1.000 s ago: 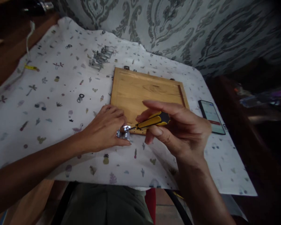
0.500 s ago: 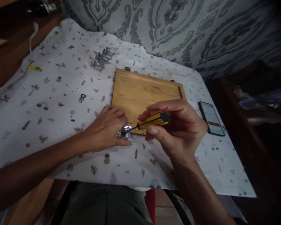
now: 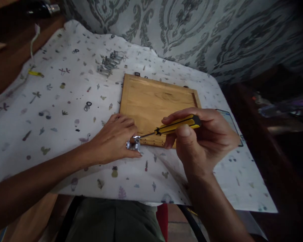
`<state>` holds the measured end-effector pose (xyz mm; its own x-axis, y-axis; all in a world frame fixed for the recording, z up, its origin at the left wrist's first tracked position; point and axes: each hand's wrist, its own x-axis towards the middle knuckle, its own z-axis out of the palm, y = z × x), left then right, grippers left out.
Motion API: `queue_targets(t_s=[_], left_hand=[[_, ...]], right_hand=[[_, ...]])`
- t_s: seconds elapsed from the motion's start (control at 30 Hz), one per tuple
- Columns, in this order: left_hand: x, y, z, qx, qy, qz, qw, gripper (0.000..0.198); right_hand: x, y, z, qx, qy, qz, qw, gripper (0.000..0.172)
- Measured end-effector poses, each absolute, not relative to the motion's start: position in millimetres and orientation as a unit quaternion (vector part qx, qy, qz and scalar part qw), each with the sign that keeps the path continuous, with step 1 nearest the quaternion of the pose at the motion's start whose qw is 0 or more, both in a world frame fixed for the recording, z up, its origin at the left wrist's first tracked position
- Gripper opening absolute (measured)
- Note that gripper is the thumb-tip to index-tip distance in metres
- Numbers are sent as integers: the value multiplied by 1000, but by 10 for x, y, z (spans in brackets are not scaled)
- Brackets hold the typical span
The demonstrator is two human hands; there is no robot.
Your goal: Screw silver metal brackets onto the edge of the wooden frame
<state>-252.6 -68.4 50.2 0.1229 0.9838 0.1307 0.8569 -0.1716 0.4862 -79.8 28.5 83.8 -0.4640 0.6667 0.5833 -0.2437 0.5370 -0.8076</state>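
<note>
A wooden panel [image 3: 154, 101] with a raised border lies flat on the table. At its near left corner, my left hand [image 3: 113, 137] is closed around a shiny metal cabinet hinge [image 3: 137, 147], keeping it against the panel's edge. Between the thumb and fingers of my right hand [image 3: 207, 143] is a yellow and black screwdriver [image 3: 178, 125]. Its thin shaft points left, and the tip meets the hinge or sits right by it; any screw there is too small to make out. Several small dark holes or marks run along the panel's near edge.
Several metal hinges [image 3: 111, 63] lie in a group behind the panel to the left. A phone [image 3: 229, 121] rests at the right, partly covered by my right hand. A patterned cloth [image 3: 65, 117] covers the table; a patterned wall [image 3: 181, 30] stands behind.
My right hand has drawn back to the right with the screwdriver, baring more of its shaft and covering more of the phone. My left hand stays on the hinge.
</note>
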Motion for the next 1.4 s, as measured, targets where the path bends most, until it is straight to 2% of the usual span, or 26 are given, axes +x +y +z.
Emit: queue_targets(t_s=[0.43,0.73,0.9,1.07,1.17,1.27,1.4], left_hand=[[-2528,-684,465,733,626,229,136,42],[-2532,-692,462,735,621,236,135,39],[-2522,-687,525,732,637,195,144,41],[-2515,-687,534,733,636,196,143,42],[-2514,-684,528,730,640,194,140,43],[-2512,-678,536,729,643,189,136,43],[-2512,-679,550,734,639,184,136,41]], right_hand=[[-804,296,798,-126,-725,481,476,12],[-810,334,845,-83,-770,414,478,21],[-766,374,900,-101,-758,495,413,18],[-737,425,971,-99,-777,515,347,20],[-767,421,964,-88,-772,510,369,15],[-804,398,936,-102,-755,510,399,23],[-795,400,921,-109,-739,541,388,26]])
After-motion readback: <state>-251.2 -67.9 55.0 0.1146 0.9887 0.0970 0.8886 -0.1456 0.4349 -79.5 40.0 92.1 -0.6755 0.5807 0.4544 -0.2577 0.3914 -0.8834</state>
